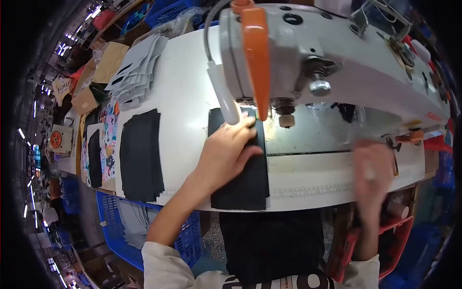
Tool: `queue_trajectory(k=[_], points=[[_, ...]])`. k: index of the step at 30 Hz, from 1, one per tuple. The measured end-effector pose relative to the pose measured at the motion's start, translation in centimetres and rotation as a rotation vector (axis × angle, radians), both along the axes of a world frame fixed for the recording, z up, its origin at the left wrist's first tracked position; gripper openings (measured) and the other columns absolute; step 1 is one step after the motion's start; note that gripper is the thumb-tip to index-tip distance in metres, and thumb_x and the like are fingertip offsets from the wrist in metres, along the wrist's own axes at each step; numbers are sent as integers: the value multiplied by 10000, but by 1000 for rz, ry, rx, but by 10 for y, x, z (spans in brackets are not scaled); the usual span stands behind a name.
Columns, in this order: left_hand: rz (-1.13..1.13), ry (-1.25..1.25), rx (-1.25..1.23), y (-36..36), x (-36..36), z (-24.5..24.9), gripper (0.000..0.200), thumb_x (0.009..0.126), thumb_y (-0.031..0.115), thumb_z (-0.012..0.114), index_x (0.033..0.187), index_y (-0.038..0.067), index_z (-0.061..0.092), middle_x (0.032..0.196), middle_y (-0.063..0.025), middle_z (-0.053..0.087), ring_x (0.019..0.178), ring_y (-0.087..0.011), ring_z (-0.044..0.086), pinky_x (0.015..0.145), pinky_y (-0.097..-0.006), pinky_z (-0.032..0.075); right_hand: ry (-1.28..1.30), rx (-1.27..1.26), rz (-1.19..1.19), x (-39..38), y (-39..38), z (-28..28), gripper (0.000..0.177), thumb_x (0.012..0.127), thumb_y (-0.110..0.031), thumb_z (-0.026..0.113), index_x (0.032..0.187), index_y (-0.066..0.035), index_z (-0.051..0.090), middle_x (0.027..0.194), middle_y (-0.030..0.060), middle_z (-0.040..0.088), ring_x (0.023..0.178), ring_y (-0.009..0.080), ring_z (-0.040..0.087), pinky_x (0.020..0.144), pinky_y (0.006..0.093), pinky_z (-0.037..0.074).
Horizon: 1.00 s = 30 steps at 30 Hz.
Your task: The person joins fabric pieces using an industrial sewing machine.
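**Floppy black cloth at the machine: hold it flat, not pinched**

So the black cloth (239, 191) lies on the tabletop (185, 91) just below the center of the frame, its top end up by the lamp (224, 94) and the head of the sewing machine (346, 62). The left hand (222, 150) rests on its upper half, grip fairly wide, thumb apart from the fingers, pressing rather than pinching as far as I can tell. The right hand (373, 168) is a blur at right, off the cloth; can't tell how wide its grip is or if it's holding anything.

I'd guess the stuff is light, soft and bendy, not fragile, but loose layers could slide. Best hold imo: flat fingers near the top, other hand on the long right edge, fingertips well clear of the needle area.
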<state>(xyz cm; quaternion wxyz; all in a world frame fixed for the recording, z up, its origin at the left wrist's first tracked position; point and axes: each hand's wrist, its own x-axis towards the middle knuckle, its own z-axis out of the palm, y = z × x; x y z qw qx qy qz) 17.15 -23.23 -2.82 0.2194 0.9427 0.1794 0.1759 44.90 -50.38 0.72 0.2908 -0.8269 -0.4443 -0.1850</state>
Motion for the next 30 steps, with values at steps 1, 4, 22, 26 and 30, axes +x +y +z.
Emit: queue_trajectory(k=[1, 4, 22, 26, 30], points=[[6, -6, -1, -1, 0, -1, 448, 845, 206, 822, 1190, -16, 642, 1178, -195, 669, 1005, -369, 646, 856, -435, 543, 34, 24, 125, -24, 10, 0, 155, 899, -9, 716, 1055, -8, 712, 1045, 122, 693, 996, 311, 653, 915, 429, 481], [-80, 16, -58, -42, -20, 41, 466, 798, 212, 854, 1163, -3, 662, 1226, -173, 667, 987, -370, 661, 868, -431, 546, 158, 10, 538, -87, 37, -11, 258, 793, -18, 789, 1038, -21, 707, 990, 107, 665, 921, 306, 633, 856, 430, 472], [-74, 63, 275, -102, -45, 28, 394, 686, 53, 777, 1070, -14, 716, 1042, -136, 677, 812, -245, 662, 630, -332, 549, 207, -24, 713, -177, 27, -66, 423, 773, -190, 837, 1171, -87, 741, 1124, 19, 638, 1006, 209, 598, 843, 403, 410], [-55, -75, 282, -100, -48, 14, 351, 664, 36, 801, 1008, -9, 748, 988, -112, 691, 827, -250, 679, 615, -328, 547, 215, -32, 720, -175, 28, -61, 414, 768, -185, 839, 1159, -87, 745, 1195, 32, 652, 1132, 233, 609, 900, 419, 419], [-130, -111, 321, -96, -49, 14, 366, 643, 48, 803, 997, -25, 745, 999, -105, 689, 798, -244, 675, 600, -323, 541, 284, -57, 738, -173, 30, -57, 404, 767, -179, 837, 1150, -84, 749, 1263, 45, 654, 1246, 267, 598, 967, 447, 423]])
